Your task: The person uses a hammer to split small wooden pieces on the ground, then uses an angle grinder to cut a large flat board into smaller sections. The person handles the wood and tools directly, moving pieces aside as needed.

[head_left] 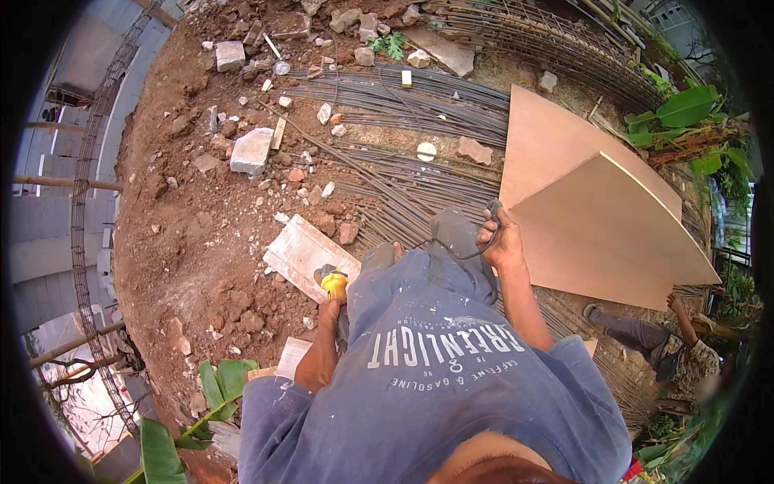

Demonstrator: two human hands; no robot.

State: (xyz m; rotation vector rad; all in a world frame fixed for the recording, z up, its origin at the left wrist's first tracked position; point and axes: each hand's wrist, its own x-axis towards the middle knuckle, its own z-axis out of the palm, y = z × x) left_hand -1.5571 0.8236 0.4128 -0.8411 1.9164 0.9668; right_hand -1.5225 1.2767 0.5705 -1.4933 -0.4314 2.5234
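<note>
My left hand (329,310) is closed around a yellow and black power tool (334,284), whose exact kind I cannot make out. The tool is over a pale, dirt-smeared board (300,252) lying on the soil. My right hand (505,242) is raised and closed on a black cable (472,256), which loops down in front of my legs. Just right of that hand is the corner of a tilted plywood sheet (613,230); I cannot tell whether they touch. A second plywood sheet (536,141) lies behind it.
Steel rods (387,181) cover the ground ahead. Rubble and a concrete block (251,151) lie on the soil at left. At right, a co-worker (685,343) has a hand near the plywood's lower edge. Rebar cages (556,40) and banana leaves (689,106) stand at far right.
</note>
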